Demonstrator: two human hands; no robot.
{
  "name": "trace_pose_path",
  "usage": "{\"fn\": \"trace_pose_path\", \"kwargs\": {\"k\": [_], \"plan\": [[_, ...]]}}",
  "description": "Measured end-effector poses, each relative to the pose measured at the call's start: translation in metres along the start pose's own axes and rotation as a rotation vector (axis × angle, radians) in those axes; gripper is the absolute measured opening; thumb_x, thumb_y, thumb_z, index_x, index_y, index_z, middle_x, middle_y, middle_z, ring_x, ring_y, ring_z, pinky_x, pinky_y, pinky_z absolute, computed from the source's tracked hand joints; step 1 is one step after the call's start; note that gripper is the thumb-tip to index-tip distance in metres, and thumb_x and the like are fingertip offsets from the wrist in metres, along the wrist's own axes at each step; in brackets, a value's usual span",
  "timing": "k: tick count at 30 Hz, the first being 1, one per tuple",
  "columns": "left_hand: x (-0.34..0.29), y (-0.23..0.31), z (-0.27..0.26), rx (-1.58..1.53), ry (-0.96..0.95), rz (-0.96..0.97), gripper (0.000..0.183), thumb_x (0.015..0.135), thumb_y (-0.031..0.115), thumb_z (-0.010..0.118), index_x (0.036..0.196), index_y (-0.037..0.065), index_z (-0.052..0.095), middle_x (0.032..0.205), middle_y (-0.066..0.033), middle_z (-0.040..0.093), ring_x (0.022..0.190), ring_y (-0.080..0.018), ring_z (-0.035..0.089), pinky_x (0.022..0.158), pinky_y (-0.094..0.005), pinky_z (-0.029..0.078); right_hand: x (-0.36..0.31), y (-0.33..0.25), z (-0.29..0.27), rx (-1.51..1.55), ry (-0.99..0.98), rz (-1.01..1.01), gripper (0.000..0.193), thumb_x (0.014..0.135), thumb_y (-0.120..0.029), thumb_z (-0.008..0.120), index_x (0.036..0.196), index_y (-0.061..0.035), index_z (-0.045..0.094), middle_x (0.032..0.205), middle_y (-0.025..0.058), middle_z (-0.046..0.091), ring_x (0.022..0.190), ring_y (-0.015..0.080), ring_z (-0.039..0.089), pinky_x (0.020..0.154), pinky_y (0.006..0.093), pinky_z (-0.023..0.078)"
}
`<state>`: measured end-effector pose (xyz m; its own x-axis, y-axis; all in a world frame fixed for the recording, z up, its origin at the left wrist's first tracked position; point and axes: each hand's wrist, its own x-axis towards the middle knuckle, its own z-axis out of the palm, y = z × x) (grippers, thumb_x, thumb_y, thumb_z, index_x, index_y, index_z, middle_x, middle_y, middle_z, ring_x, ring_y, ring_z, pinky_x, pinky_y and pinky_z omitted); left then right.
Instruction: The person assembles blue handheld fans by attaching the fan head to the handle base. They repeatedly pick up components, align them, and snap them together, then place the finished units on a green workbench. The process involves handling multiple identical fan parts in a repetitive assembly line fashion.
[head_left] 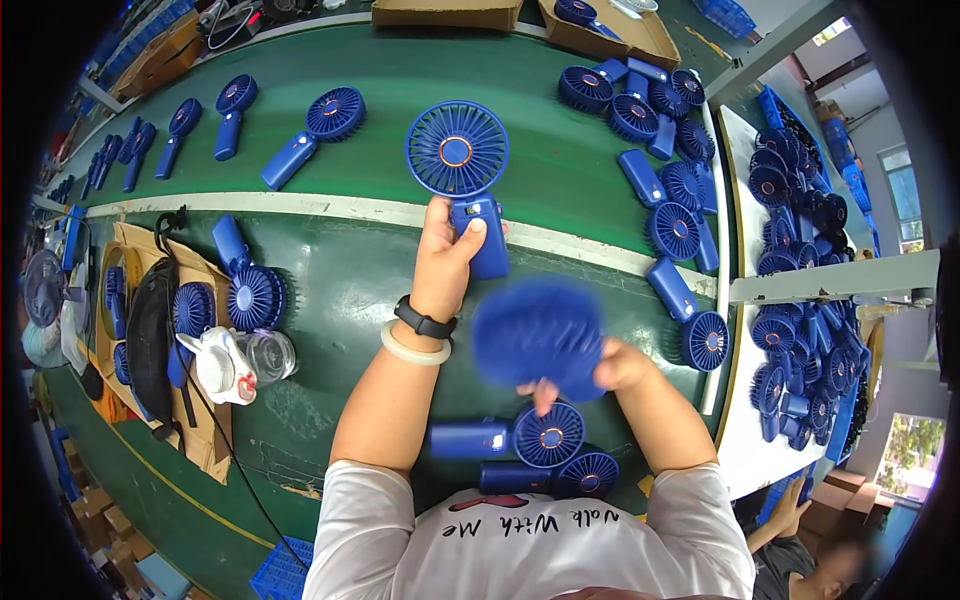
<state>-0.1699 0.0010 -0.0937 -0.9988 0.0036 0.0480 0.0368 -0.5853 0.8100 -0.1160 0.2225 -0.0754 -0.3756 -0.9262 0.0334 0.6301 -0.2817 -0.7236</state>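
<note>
Green belt (560, 130) spans 12 o'clock | I see left hand (446, 245) closed round blue fan (456, 151), 12 o'clock | right hand (624, 366) gripping blurred fan (538, 335), 4 o'clock

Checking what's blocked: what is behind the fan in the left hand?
Green surface shows through the fan; anything directly behind its hub and handle is covered.

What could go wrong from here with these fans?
The blurred fan in the right hand might slip, or knock the upright fan in the left hand.
If dropped, it could hit the two lying fans below.
The heaped fans on the white table might slide.
</note>
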Motion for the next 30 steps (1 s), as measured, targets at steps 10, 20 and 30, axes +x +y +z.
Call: {"fn": "trace_pose_path", "kwargs": {"k": [10, 20, 30], "plan": [[-0.015, -0.012, 0.016, 0.223, 0.017, 0.104, 0.036, 0.088, 0.004, 0.053, 0.121, 0.001, 0.04, 0.103, -0.0056, 0.056, 0.092, -0.01, 0.053, 0.082, -0.0258, 0.044, 0.024, -0.051, -0.025, 0.239, 0.211, -0.552, 0.072, 0.088, -0.063, 0.032, 0.141, -0.0152, 0.025, 0.084, 0.0122, 0.047, 0.056, 0.0189, 0.045, 0.049, 0.0319, 0.038], [-0.024, -0.024, 0.024, 0.164, -0.052, 0.124, 0.047, 0.088, 0.013, 0.057, 0.127, 0.005, 0.032, 0.11, -0.0126, 0.053, 0.092, -0.0222, 0.059, 0.082, -0.0379, 0.049, 0.02, -0.032, -0.058, 0.23, 0.306, -0.523, 0.063, 0.091, -0.055, 0.026, 0.13, -0.0078, 0.038, 0.097, 0.0215, 0.054, 0.067, 0.0239, 0.052, 0.058, 0.0345, 0.042], [-0.031, -0.028, 0.038, 0.077, -0.087, -0.03, 0.052, 0.08, -0.004, 0.062, 0.121, 0.009, 0.033, 0.099, -0.0093, 0.055, 0.081, -0.0166, 0.06, 0.061, -0.0266, 0.054, 0.027, -0.028, -0.058, -0.12, 0.803, -0.404, 0.04, 0.083, -0.015, 0.062, 0.117, -0.0019, 0.046, 0.096, 0.0079, 0.058, 0.083, 0.0188, 0.063, 0.073, 0.0317, 0.052]]}}
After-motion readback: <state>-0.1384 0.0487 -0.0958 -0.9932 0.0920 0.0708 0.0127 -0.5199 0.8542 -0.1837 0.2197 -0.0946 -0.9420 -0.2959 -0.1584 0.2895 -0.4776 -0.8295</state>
